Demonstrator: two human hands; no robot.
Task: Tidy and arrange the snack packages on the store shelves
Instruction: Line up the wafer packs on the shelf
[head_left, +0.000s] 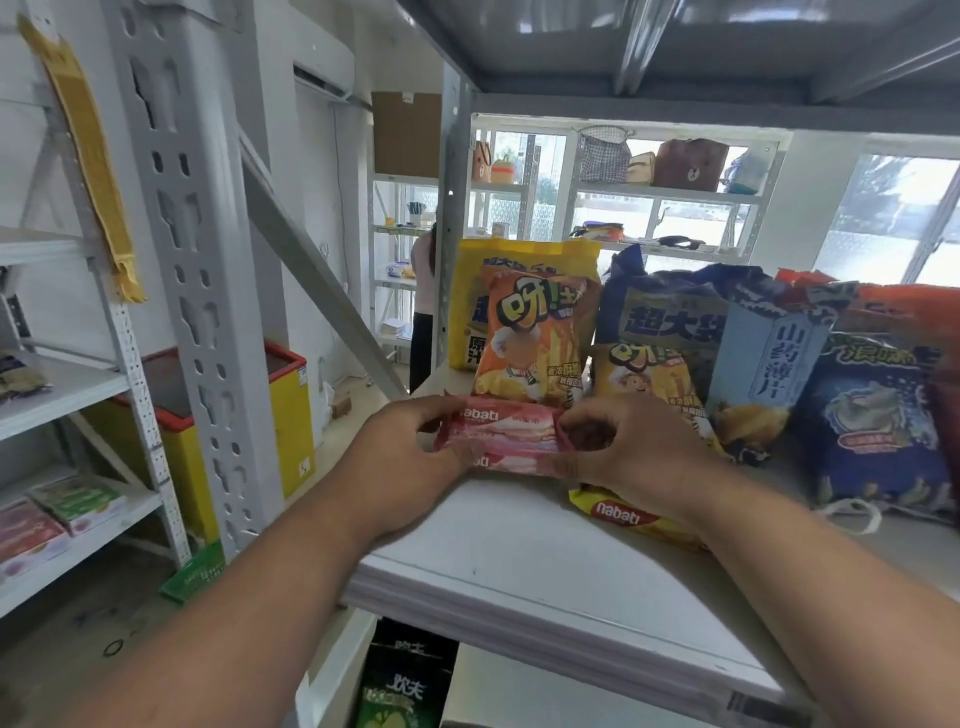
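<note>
- The pink pack lies crosswise over the shelf, near its left front, just before the orange bag; a two-ended hold lets it be squared to the row
- The left hand pinches its left end, fingers curled round the seal; the right hand pinches the right end likewise
- A yellow pack lies flat under the right wrist, likely awaiting the same treatment
- Taller bags stand at the back, small ones in front, so labels show; the blue bag leans at the right
</note>
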